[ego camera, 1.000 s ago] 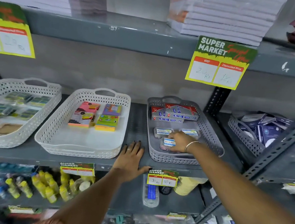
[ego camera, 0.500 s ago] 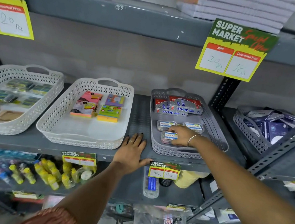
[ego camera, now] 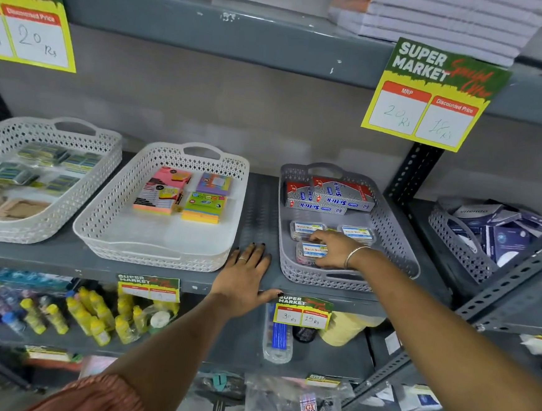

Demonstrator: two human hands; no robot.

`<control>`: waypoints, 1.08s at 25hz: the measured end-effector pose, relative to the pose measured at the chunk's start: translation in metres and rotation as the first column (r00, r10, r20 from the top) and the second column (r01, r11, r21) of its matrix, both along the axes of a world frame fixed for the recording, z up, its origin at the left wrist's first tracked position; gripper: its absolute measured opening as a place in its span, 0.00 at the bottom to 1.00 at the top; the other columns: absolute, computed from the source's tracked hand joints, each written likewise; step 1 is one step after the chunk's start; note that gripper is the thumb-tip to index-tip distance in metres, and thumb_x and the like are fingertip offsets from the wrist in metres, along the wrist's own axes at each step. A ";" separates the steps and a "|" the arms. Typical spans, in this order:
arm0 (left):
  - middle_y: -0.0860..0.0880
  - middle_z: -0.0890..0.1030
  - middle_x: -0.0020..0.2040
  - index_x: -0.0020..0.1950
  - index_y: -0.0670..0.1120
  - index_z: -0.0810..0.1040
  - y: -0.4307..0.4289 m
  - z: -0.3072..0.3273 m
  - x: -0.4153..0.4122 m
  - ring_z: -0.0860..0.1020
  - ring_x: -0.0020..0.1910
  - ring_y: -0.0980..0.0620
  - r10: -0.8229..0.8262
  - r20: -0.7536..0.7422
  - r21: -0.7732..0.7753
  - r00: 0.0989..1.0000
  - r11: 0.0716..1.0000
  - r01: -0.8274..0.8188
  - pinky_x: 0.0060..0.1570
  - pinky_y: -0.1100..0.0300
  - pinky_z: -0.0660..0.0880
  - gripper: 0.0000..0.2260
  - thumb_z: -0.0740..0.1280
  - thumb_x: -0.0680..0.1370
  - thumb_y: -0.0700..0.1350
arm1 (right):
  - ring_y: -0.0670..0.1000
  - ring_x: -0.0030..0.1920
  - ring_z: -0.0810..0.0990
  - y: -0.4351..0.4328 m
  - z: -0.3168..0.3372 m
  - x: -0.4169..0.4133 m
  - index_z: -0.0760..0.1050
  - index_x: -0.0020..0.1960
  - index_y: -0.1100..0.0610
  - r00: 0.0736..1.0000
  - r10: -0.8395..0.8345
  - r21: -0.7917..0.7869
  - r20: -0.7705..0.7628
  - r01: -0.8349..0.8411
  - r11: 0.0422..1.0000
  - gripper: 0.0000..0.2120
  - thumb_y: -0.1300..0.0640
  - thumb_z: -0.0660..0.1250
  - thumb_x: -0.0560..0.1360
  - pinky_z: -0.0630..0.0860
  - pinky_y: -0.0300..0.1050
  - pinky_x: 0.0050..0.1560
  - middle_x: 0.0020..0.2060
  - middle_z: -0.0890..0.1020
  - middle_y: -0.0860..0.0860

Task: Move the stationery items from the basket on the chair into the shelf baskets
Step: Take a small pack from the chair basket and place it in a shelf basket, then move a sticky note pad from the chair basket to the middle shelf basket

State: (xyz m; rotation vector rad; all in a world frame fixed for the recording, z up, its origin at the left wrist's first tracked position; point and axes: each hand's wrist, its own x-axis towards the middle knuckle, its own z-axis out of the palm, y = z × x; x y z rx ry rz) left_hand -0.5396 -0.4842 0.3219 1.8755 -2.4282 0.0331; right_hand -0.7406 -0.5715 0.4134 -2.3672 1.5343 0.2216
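Note:
A grey shelf basket (ego camera: 402, 248) holds red and silver pen boxes (ego camera: 328, 197) at the back and three small clear labelled boxes in front. My right hand (ego camera: 334, 251) reaches into this basket and grips the nearest small clear box (ego camera: 308, 252), which rests on the basket floor. The other two clear boxes (ego camera: 305, 229) lie just behind it. My left hand (ego camera: 244, 276) lies flat with spread fingers on the grey shelf (ego camera: 259, 211) between the grey basket and a white basket (ego camera: 159, 248). The basket on the chair is out of view.
The white basket holds sticky-note pads (ego camera: 183, 195). Another white basket (ego camera: 45, 216) at the left holds green packs and brown items. A grey basket (ego camera: 461, 246) of dark blue packets sits at the right. Price tags (ego camera: 430, 94) hang from the shelf above. Glue bottles (ego camera: 92, 317) fill the lower shelf.
The view has tilted slightly. My right hand stays on the small clear box in the grey basket, and my left hand stays flat on the shelf.

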 end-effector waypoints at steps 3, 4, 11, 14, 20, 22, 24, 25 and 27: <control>0.45 0.51 0.77 0.76 0.44 0.50 0.007 0.009 -0.003 0.49 0.74 0.46 -0.007 -0.005 -0.046 1.000 0.999 0.007 0.72 0.50 0.44 0.36 0.51 0.76 0.66 | 0.57 0.58 0.76 -0.004 0.013 0.002 0.68 0.66 0.56 0.999 -0.039 0.004 0.038 0.039 0.999 0.24 0.52 0.68 0.72 0.72 0.48 0.59 0.59 0.77 0.57; 0.45 0.52 0.77 0.75 0.43 0.50 0.010 0.014 -0.004 0.51 0.74 0.46 -0.018 0.002 -0.077 1.000 0.997 0.018 0.72 0.51 0.46 0.36 0.53 0.77 0.65 | 0.57 0.56 0.77 -0.007 0.020 0.005 0.69 0.65 0.55 0.997 -0.050 -0.013 0.058 0.050 0.999 0.23 0.51 0.66 0.72 0.73 0.49 0.58 0.56 0.79 0.56; 0.40 0.75 0.61 0.61 0.40 0.69 0.020 0.070 0.016 0.72 0.58 0.42 -0.099 -0.088 -0.358 0.991 0.932 0.061 0.58 0.51 0.68 0.24 0.57 0.74 0.56 | 0.55 0.44 0.78 -0.023 0.064 0.072 0.77 0.49 0.56 0.965 0.034 -0.242 0.260 0.031 0.970 0.11 0.49 0.67 0.73 0.73 0.46 0.46 0.38 0.78 0.50; 0.40 0.74 0.64 0.62 0.40 0.71 0.029 0.095 0.063 0.70 0.61 0.42 0.012 -0.075 -0.419 0.997 0.907 -0.042 0.60 0.49 0.63 0.26 0.55 0.74 0.58 | 0.56 0.46 0.80 -0.012 0.077 0.137 0.78 0.49 0.54 0.943 0.124 -0.318 0.310 -0.020 0.948 0.10 0.49 0.66 0.72 0.75 0.47 0.50 0.40 0.81 0.51; 0.39 0.67 0.70 0.67 0.38 0.69 0.096 0.091 0.246 0.65 0.69 0.40 0.355 -0.106 -0.379 0.929 0.849 -0.367 0.66 0.47 0.56 0.34 0.50 0.76 0.64 | 0.59 0.47 0.81 0.041 0.087 0.313 0.78 0.50 0.55 0.858 0.383 -0.362 0.343 -0.255 0.897 0.09 0.52 0.66 0.72 0.75 0.47 0.47 0.43 0.84 0.57; 0.39 0.67 0.71 0.67 0.38 0.69 0.135 0.080 0.313 0.64 0.69 0.41 0.450 -0.103 -0.362 0.887 0.813 -0.455 0.66 0.46 0.56 0.36 0.47 0.76 0.66 | 0.58 0.47 0.81 0.069 0.083 0.383 0.77 0.51 0.55 0.833 0.443 -0.351 0.331 -0.327 0.877 0.10 0.51 0.66 0.73 0.75 0.48 0.48 0.41 0.83 0.55; 0.40 0.66 0.71 0.68 0.39 0.69 0.178 0.064 0.382 0.63 0.70 0.41 0.537 -0.108 -0.309 0.837 0.782 -0.542 0.67 0.44 0.60 0.36 0.47 0.76 0.66 | 0.58 0.48 0.81 0.104 0.076 0.458 0.77 0.52 0.55 0.807 0.512 -0.349 0.295 -0.408 0.844 0.11 0.52 0.65 0.72 0.75 0.49 0.49 0.42 0.83 0.54; 0.40 0.66 0.71 0.68 0.39 0.69 0.197 0.055 0.410 0.63 0.70 0.41 0.574 -0.110 -0.290 0.811 0.762 -0.579 0.66 0.43 0.62 0.36 0.46 0.76 0.66 | 0.58 0.50 0.80 0.120 0.071 0.487 0.76 0.53 0.55 0.801 0.536 -0.345 0.267 -0.440 0.829 0.12 0.52 0.65 0.72 0.76 0.49 0.49 0.44 0.84 0.55; 0.39 0.68 0.70 0.67 0.38 0.70 0.241 0.034 0.473 0.65 0.69 0.40 0.663 -0.111 -0.217 0.741 0.711 -0.669 0.65 0.41 0.62 0.38 0.42 0.77 0.67 | 0.58 0.53 0.79 0.154 0.052 0.555 0.75 0.56 0.56 0.768 0.603 -0.341 0.217 -0.520 0.784 0.13 0.52 0.64 0.73 0.75 0.49 0.51 0.51 0.82 0.55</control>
